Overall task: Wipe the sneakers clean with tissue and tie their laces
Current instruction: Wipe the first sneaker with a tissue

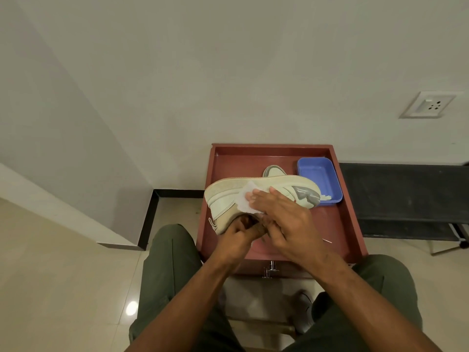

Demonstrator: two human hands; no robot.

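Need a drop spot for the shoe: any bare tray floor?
Bare patches on the red tray: the back strip between its far wall and the second sneaker; the right front, below the blue tub. Centre is crowded: left hand grips the held sneaker, right hand presses the tissue on it.

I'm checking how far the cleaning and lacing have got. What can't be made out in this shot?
All in the head view:
- Laces of the held sneaker: it is turned sideways, sole edge up, so they are hidden.
- Second sneaker: only its heel shows behind the held one.
- Left hand fingers: tucked under the shoe.
- Tissue: partly covered by the right hand.
- Blue tray contents: too small to identify.
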